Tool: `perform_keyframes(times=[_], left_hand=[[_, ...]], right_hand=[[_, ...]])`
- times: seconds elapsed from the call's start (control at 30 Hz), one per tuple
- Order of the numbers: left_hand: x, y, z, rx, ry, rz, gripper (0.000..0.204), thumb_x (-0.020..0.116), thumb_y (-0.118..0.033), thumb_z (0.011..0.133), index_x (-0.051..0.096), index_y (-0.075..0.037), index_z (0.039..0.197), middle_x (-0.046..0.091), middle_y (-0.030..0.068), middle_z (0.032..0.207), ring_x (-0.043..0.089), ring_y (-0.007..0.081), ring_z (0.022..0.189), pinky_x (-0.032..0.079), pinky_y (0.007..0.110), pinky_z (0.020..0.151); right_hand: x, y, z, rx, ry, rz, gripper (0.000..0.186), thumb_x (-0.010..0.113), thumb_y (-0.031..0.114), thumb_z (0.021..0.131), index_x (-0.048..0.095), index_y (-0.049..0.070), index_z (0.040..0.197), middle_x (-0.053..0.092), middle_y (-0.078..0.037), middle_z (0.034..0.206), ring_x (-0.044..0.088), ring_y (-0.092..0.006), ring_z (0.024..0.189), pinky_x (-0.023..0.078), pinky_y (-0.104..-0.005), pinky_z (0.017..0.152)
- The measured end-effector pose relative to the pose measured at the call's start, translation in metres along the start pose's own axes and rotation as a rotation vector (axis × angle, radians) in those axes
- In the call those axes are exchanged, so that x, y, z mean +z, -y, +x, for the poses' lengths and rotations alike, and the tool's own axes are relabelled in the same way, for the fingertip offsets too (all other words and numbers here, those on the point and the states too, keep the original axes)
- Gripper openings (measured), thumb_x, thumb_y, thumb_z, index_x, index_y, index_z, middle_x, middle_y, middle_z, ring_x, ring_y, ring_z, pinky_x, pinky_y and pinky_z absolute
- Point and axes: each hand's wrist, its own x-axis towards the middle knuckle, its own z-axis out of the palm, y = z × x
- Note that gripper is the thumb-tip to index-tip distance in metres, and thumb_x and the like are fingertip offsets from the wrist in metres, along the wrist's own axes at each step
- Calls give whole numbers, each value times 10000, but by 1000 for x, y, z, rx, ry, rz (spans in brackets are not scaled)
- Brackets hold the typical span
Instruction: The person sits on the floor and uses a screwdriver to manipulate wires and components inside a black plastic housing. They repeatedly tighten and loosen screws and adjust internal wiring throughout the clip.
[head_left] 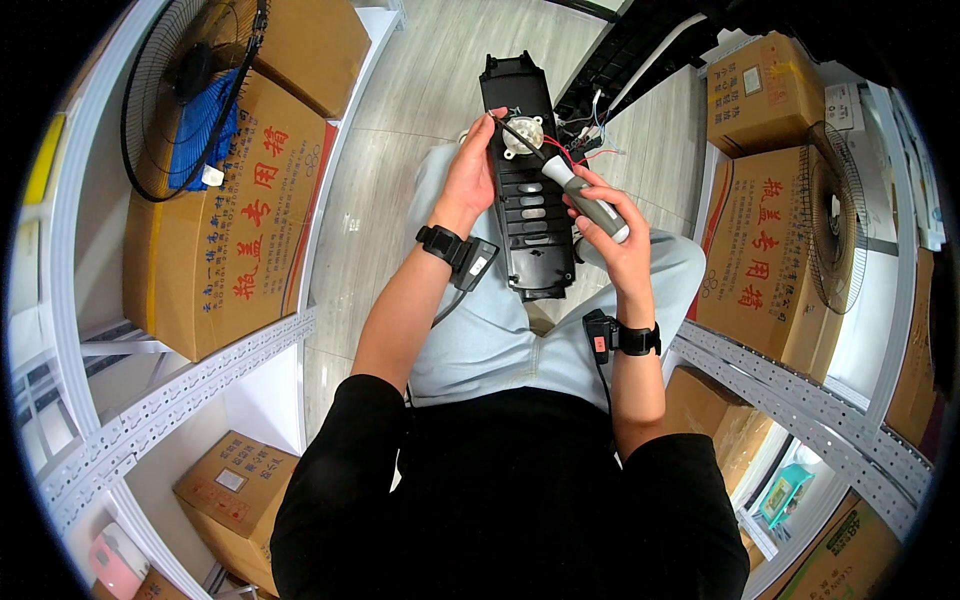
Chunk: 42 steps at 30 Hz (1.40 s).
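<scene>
A screwdriver with a grey handle and a dark shaft is in my right hand, its fingers wrapped round the handle. The shaft points up and left across a round, pale, translucent part with screw lugs. That part sits on a long black plastic housing with slots, which lies lengthwise over my lap. My left hand is beside the housing's left edge, its fingertips pinched together at the screwdriver's tip. Whatever lies between those fingertips is too small to make out. Red wires run out beside the round part.
Behind the housing stands a larger black frame with loose wires and connectors. Metal shelves flank me on both sides, holding cardboard boxes. Round wire fan grilles lean at left and right. Grey plank flooring extends ahead.
</scene>
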Motion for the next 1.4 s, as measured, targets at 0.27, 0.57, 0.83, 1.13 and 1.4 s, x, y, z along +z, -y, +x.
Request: perform_keyframes(times=[0.27, 0.57, 0.83, 1.13, 1.4], left_hand=[[-1, 1, 1, 8, -2, -9, 320, 523, -334, 1037, 550, -139, 1290, 602, 87, 1276, 588, 231, 1182, 494, 415, 1008], [-2, 2, 2, 8, -30, 4, 296, 515, -329, 1040, 571, -137, 1258, 613, 86, 1257, 594, 229, 1167, 488, 405, 1008], [-1, 2, 2, 46, -66, -5, 218, 521, -277, 1039, 603, -110, 1152, 652, 69, 1153, 623, 199, 1083, 513, 374, 960], [-2, 1, 2, 41, -35, -22, 230, 537, -289, 1025, 613, -96, 1124, 665, 80, 1117, 637, 209, 1057, 526, 381, 941], [-5, 2, 3, -49, -4, -58, 346, 468, -424, 1047, 586, -120, 1160, 639, 100, 1200, 620, 231, 1128, 512, 412, 980]], right_hand=[[0, 0, 0, 34, -32, 59, 351, 628, -101, 850, 622, 10, 1183, 516, -186, 1433, 643, -260, 1131, 533, -351, 947], [0, 0, -2, 19, -9, -13, 327, 646, -83, 848, 637, 23, 1158, 532, -176, 1425, 639, -248, 1145, 514, -347, 961], [13, 19, 2, -155, 90, -523, 347, 661, -95, 771, 690, 65, 1077, 629, -90, 1345, 608, -252, 1232, 467, -347, 1021], [10, 20, 1, -124, 42, -464, 342, 654, -88, 770, 695, 67, 1072, 645, -88, 1323, 627, -254, 1206, 479, -345, 1006], [5, 19, -5, -78, 48, -413, 331, 658, -79, 768, 692, 64, 1065, 644, -87, 1326, 627, -250, 1208, 476, -347, 1007]])
